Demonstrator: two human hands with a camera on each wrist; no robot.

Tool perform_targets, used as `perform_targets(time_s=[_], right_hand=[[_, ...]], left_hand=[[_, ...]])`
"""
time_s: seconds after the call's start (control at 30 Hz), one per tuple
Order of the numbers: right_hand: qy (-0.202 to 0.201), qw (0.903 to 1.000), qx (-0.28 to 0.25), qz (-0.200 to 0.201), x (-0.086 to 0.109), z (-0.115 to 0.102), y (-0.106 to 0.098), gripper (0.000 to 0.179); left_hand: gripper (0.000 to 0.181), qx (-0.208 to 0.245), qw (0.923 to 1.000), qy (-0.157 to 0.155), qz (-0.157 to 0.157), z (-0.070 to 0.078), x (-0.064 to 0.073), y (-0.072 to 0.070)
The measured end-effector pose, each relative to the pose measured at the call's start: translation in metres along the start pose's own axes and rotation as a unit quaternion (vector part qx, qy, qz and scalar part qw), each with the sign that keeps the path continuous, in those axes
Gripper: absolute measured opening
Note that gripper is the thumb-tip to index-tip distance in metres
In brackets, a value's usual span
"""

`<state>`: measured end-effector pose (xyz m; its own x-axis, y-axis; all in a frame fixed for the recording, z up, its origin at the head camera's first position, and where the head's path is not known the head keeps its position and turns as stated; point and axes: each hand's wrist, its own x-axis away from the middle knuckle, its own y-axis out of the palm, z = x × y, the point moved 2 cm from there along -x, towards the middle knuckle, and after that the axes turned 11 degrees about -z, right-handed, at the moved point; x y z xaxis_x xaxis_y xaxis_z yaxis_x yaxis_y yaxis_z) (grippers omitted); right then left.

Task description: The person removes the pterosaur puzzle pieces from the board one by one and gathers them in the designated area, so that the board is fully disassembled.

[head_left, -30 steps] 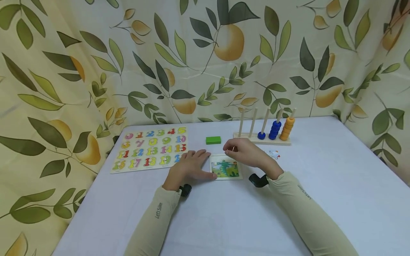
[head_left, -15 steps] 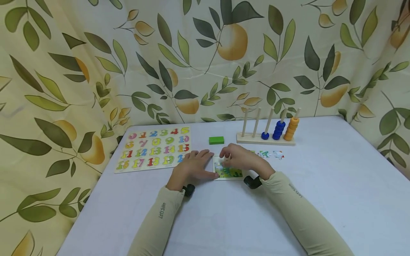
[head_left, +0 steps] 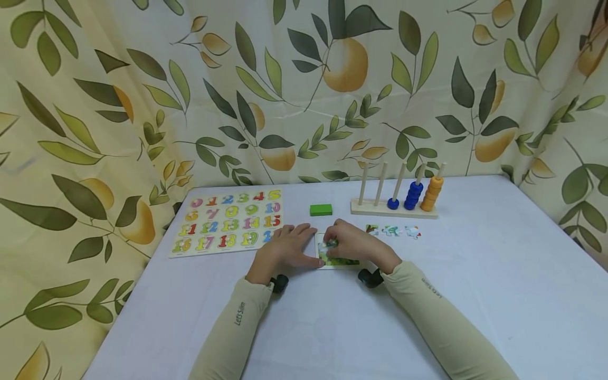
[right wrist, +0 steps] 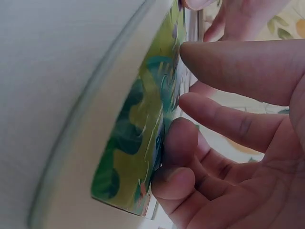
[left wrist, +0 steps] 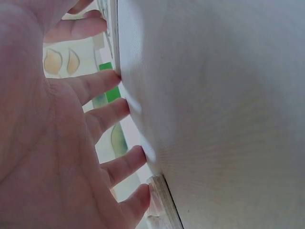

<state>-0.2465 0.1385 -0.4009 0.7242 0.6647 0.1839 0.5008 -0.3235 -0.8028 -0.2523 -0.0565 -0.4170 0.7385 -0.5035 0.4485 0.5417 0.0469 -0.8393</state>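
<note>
Head: above the table, facing forward and down toward its far edge.
Left wrist: close under the left hand, low along the table.
Right wrist: low, close beside the puzzle board.
Head and right wrist share: puzzle board, right hand.

The right hand has come down onto the puzzle; three loose pieces now show.

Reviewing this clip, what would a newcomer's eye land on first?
Probably the two hands at the center of the head view: the left hand spread beside a small picture puzzle, the right hand over it. Next come the colorful number board to the left and the peg rack with blue beads and orange beads behind, to the right.
</note>
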Motion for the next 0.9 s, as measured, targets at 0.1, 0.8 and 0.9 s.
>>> perform_targets(time_s=[0.1, 0.8, 0.9], right_hand=[[0.003, 1.0000, 0.005, 0.003, 0.000, 0.000, 0.001, 0.019], [-0.039, 0.9991, -0.013, 0.013, 0.003, 0.001, -0.004, 0.010], [-0.037, 0.9989, -0.026, 0.011, 0.003, 0.000, -0.004, 0.010]], left_hand=[[0.094, -0.002, 1.0000, -0.001, -0.001, 0.000, 0.000, 0.000], [0.095, 0.002, 0.9999, -0.013, -0.009, 0.001, -0.005, 0.001], [0.094, -0.002, 0.9998, -0.016, -0.009, 0.002, -0.002, 0.001]])
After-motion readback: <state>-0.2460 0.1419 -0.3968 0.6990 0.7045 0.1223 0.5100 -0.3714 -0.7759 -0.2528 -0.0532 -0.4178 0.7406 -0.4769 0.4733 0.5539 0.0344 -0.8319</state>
